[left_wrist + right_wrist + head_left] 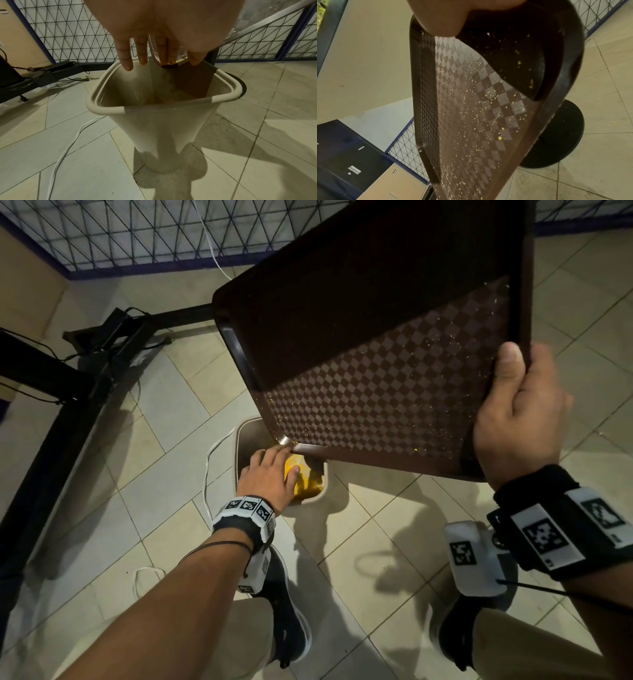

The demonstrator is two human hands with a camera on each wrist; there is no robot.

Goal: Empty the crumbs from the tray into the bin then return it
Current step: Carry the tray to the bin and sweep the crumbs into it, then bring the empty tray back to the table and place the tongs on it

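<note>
A dark brown tray (376, 364) with a checkered bed is tilted steeply, its low corner (169, 66) over the mouth of a beige bin (325, 481) on the tiled floor. My right hand (517, 412) grips the tray's raised near edge, thumb (441, 20) on the inner face. My left hand (270, 474) reaches over the bin with straight fingers (126, 59) touching that low corner; crumbs stick to the fingertips. Fine yellow crumbs (500, 138) still speckle the tray (479, 108). Yellow crumbs (305, 477) lie inside the bin (106, 108).
A black table frame (68, 392) stands on the left, and a white cable (209, 467) runs along the floor beside the bin. A wire-mesh fence (120, 231) closes off the back. A black round base (556, 135) sits behind the tray. My shoes (287, 611) stand near the bin.
</note>
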